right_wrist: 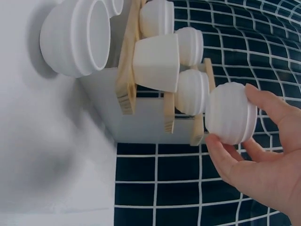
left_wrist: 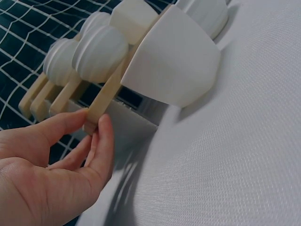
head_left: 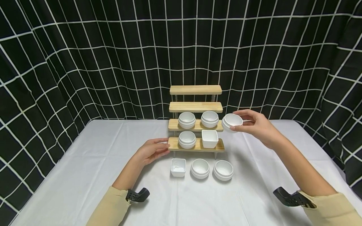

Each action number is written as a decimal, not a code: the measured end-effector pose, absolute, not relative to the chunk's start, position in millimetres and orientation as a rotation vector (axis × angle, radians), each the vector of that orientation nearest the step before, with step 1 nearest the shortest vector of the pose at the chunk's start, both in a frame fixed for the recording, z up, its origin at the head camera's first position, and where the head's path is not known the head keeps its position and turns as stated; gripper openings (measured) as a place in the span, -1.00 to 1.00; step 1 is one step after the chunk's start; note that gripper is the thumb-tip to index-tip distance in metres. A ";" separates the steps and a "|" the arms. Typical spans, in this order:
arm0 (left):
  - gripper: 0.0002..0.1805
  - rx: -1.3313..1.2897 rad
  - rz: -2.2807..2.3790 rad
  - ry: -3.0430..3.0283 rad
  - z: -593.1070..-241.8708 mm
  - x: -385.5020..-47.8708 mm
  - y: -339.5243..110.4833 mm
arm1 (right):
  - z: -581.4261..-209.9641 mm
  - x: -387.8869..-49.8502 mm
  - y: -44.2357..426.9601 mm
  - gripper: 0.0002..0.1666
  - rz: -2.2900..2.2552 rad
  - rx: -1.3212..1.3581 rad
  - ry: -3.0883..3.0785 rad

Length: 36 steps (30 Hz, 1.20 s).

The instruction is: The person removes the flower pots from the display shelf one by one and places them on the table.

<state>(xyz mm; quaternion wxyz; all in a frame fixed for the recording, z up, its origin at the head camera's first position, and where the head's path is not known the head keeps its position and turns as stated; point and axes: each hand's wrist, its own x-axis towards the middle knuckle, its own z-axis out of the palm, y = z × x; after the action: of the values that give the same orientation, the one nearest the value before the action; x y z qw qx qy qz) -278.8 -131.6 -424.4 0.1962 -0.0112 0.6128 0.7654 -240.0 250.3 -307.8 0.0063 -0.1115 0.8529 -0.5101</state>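
A tiered wooden stand (head_left: 196, 107) rises from the table. My left hand (head_left: 151, 150) pinches the left end of its lowest shelf (left_wrist: 104, 96) between thumb and fingers. To the right of the stand, my right hand (head_left: 258, 127) holds a round white bowl (right_wrist: 230, 113) by its sides, off the table. On the lowest shelf sit a round bowl (head_left: 187, 140) and a square bowl (head_left: 210, 139). The shelf above bears two more round bowls, one on the left (head_left: 186, 120) and one on the right (head_left: 209, 119). The two upper shelves carry nothing.
In front of the stand, a square white bowl (head_left: 178, 167) and two round ones, one in the middle (head_left: 200, 169) and one on the right (head_left: 223, 170), stand in a row on the white tablecloth (head_left: 99, 157). A black curtain with white grid lines (head_left: 135, 62) hangs behind and at both sides.
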 end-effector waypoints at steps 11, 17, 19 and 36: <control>-0.44 -0.043 2.141 1.723 -424.7 -279.8 -131.0 | -320.1 -230.9 256.7 -0.20 -1.552 -0.329 2.670; -0.44 -0.055 2.138 1.720 -424.1 -279.7 -131.2 | -327.2 -227.1 260.7 -0.20 -1.556 -0.339 2.664; -0.44 -0.057 2.140 1.716 -424.3 -280.0 -131.3 | -329.7 -225.8 261.6 -0.19 -1.543 -0.332 2.672; -0.44 -0.051 2.148 1.715 -423.4 -279.0 -129.9 | -339.2 -208.5 267.7 -0.17 -1.561 -0.324 2.664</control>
<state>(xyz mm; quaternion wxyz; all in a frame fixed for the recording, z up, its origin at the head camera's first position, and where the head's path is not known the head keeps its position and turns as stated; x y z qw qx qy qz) -279.0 -129.9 -423.4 0.1948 -0.0181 0.6119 0.7663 -208.5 267.7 -339.2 0.0183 -0.1045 0.8579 -0.5028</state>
